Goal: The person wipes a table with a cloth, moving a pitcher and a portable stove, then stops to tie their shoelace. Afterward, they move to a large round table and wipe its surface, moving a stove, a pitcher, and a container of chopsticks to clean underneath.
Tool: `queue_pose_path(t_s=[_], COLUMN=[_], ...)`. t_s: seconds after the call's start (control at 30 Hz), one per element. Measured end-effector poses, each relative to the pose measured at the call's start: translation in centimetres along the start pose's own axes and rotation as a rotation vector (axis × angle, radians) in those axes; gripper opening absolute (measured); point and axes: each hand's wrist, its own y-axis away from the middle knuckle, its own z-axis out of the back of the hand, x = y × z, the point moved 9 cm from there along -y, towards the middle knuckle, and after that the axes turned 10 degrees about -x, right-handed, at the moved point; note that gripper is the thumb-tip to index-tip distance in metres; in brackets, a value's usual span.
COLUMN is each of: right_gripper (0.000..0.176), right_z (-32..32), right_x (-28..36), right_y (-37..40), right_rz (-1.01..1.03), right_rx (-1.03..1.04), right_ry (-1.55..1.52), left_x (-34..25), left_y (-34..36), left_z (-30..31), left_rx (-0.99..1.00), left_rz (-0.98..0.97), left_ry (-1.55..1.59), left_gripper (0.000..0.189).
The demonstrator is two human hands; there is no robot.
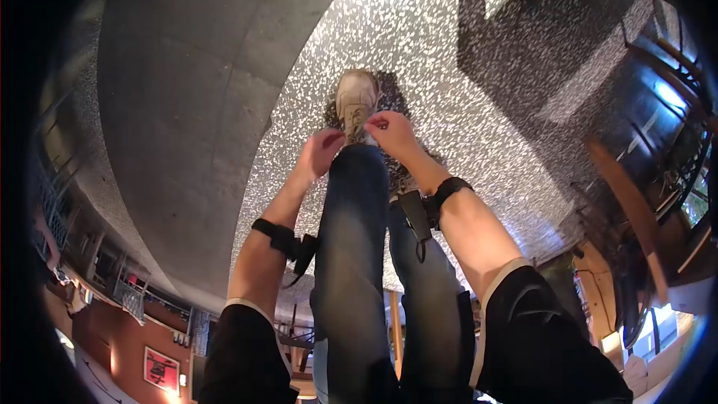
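Observation:
A beige lace-up shoe [357, 93] points away from me on the speckled floor, with the cuff of my jeans [359, 179] over its back. Its shoelace [355, 123] runs down the middle of the tongue. On the left side of the laces, my left hand [321, 151] is closed in a pinch on a shoelace end, thumb side partly hidden. Across from it, my right hand [390, 133] pinches the shoelace with thumb and index finger. The thin lace between the fingertips is hard to make out. My other shoe is mostly hidden behind the right forearm.
Dark straps with small devices sit on both forearms, the right device [413, 209] hanging near my knee. A smooth grey floor band [187, 90] curves along the left. Wooden and dark metal furniture [628, 202] stands at the right. A red framed picture [161, 370] hangs lower left.

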Motion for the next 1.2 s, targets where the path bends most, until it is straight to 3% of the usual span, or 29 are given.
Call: queue_pose_path(t_s=[0.07, 0.13, 0.4, 0.47, 0.6, 0.7, 0.87, 0.93, 1.07, 1.2], right_gripper=[0.022, 0.024, 0.022, 0.022, 0.019, 0.015, 0.013, 0.012, 0.013, 0.015], right_z=[-3.2, -3.5, -2.3, -2.4, -2.2, -1.7, -1.4, -1.1, -1.3, -1.5], right_x=[-1.2, -0.9, 0.6, 0.6, 0.2, -0.3, -0.6, -0.7, -1.0, -2.3], right_y=[0.8, 1.3, 3.0, 3.1, 3.2, 5.3, 6.3, 6.2, 6.4, 6.4], right_rz=[-0.107, -0.095, -0.026, -0.001, 0.073, 0.110, 0.114, 0.111, 0.053, -0.039], right_rx=[0.197, 0.192, -0.059, -0.105, -0.134, -0.121, -0.164, -0.173, -0.140, -0.141], right_ry=[0.105, 0.140, 0.478, 0.414, 0.320, 0.232, 0.151, 0.122, -0.004, -0.139], left_x=[0.2, 1.1, 1.2, 1.5, -0.7, -1.3, -0.9, -2.2, -0.8, 1.0], left_y=[-0.8, -1.3, -2.6, -3.1, -2.3, -0.6, 0.7, 0.9, 1.1, 1.7], left_z=[-0.9, -2.6, -4.3, -4.7, -3.8, -4.2, -4.0, -3.9, -3.9, -5.1], left_rx=[0.117, 0.219, 0.226, 0.322, 0.261, 0.328, 0.228, 0.132, 0.128, 0.133], left_rz=[0.060, 0.080, 0.072, 0.110, -0.021, -0.117, -0.104, -0.287, -0.217, -0.060], left_ry=[0.036, 0.085, 0.153, 0.168, 0.317, 0.007, -0.083, -0.138, -0.140, 0.262], left_gripper=[0.022, 0.024, 0.027, 0.024, 0.020, 0.025, 0.022, 0.021, 0.032, 0.014])
